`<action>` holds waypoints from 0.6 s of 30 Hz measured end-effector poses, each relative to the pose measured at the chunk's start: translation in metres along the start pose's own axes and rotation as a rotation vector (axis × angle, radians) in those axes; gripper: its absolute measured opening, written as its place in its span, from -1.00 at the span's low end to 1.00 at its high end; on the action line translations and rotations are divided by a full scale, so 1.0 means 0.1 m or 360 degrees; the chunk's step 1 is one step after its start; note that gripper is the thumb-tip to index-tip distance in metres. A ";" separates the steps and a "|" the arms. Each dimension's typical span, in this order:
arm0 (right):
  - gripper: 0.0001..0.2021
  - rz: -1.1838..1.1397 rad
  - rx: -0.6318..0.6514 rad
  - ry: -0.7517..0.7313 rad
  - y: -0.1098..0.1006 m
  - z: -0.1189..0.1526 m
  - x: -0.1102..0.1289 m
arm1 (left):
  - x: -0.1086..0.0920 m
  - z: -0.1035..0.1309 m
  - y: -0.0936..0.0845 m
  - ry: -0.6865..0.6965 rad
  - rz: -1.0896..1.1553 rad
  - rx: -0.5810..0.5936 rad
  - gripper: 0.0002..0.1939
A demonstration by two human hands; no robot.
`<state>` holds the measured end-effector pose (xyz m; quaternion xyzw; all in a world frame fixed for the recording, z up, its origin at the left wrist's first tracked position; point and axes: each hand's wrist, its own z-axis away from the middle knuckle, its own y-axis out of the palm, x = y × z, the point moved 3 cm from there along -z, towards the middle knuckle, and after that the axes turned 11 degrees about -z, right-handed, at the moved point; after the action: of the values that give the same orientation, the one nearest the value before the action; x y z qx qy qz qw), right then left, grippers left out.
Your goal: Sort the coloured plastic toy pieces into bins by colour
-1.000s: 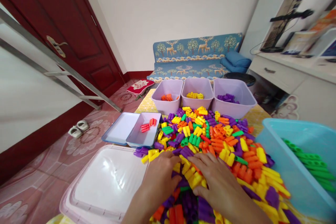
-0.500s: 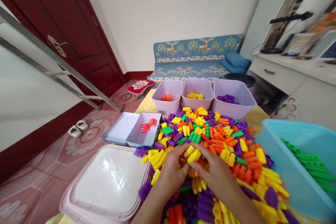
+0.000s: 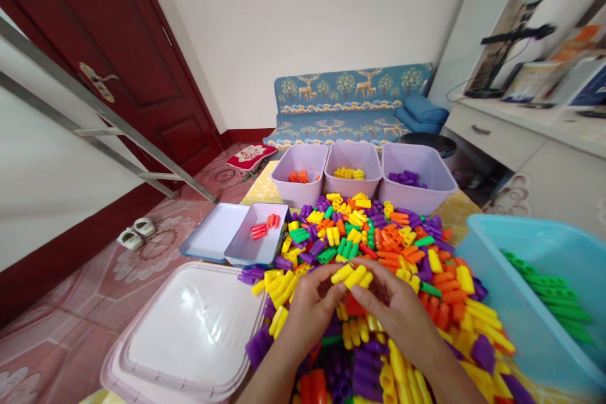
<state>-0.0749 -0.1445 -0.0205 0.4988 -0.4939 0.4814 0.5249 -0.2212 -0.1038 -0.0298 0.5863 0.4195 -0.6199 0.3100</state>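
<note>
Between my two hands, above the pile, are yellow plastic tube pieces (image 3: 354, 276) set side by side. My left hand (image 3: 316, 300) pinches their left end with thumb and fingers. On the right end, my right hand (image 3: 391, 293) grips with its thumb in front and fingers behind. Below and around both hands spreads a heap of tube-shaped toy pieces (image 3: 364, 366) in yellow, purple, orange, green and red. The undersides of the held pieces are partly hidden by my fingers.
Three lilac bins stand behind the heap: orange pieces in the left bin (image 3: 299, 192), yellow in the middle bin (image 3: 353, 187), purple in the right bin (image 3: 416, 199). A shallow tray (image 3: 237, 255) holds red pieces. Stacked lids (image 3: 184, 328) lie left; a blue tub (image 3: 502, 290) with green pieces sits right.
The yellow pieces between my hands have shifted slightly right and turned, so more of them show. My right hand has moved a little right with them. The whole view has shifted slightly.
</note>
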 end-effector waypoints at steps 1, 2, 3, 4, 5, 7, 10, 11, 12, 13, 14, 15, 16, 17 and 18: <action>-0.55 -0.0049 0.0044 0.0022 0.01 0.00 -0.01 | 0.01 0.00 0.00 -0.0037 0.0068 0.0017 -0.71; -0.53 -0.0086 0.0091 0.0044 0.02 0.01 -0.02 | 0.02 0.00 0.01 -0.0072 0.0122 0.0030 -0.71; -0.53 -0.0106 0.0121 0.0062 0.02 0.02 -0.02 | 0.04 0.00 0.01 -0.0101 0.0153 0.0038 -0.72; -0.53 -0.0110 0.0133 0.0078 0.02 0.02 -0.02 | 0.05 0.01 0.01 -0.0121 0.0159 0.0045 -0.72; -0.55 -0.0103 0.0134 0.0096 0.03 0.03 -0.03 | 0.05 0.01 0.00 -0.0131 0.0143 0.0040 -0.72; -0.59 -0.0078 0.0114 0.0133 0.03 0.04 -0.01 | 0.05 0.02 -0.02 -0.0126 0.0062 0.0032 -0.71; -0.69 -0.0065 0.0133 0.0160 0.05 0.05 0.04 | 0.00 0.03 -0.01 -0.0062 -0.0110 0.0114 -0.74; -0.72 -0.0040 0.0144 0.0153 0.06 0.05 0.07 | -0.03 0.04 0.00 -0.0032 -0.0160 0.0157 -0.74; -0.74 0.0002 0.0153 0.0148 0.05 0.04 0.09 | -0.05 0.05 0.01 0.0002 -0.0205 0.0192 -0.74; -0.76 0.0055 0.0159 0.0141 0.04 0.02 0.12 | -0.07 0.05 0.02 0.0036 -0.0245 0.0202 -0.74; -0.77 0.0123 0.0157 0.0127 0.01 -0.01 0.14 | -0.08 0.05 0.02 0.0064 -0.0289 0.0186 -0.73; -0.78 0.0210 0.0155 0.0107 -0.04 -0.05 0.17 | -0.08 0.05 0.01 0.0080 -0.0344 0.0140 -0.72; -0.78 0.0318 0.0152 0.0078 -0.10 -0.12 0.20 | -0.07 0.05 -0.01 0.0086 -0.0413 0.0071 -0.72; -0.78 0.0451 0.0153 0.0042 -0.18 -0.20 0.24 | -0.06 0.05 -0.02 0.0084 -0.0487 -0.0004 -0.72; -0.78 0.0601 0.0161 -0.0001 -0.27 -0.30 0.28 | -0.05 0.05 -0.04 0.0078 -0.0564 -0.0075 -0.72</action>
<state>-0.0456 -0.1154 0.0056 0.4232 -0.5541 0.5952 0.3994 -0.2267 -0.1068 -0.0245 0.5107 0.5381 -0.6403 0.1993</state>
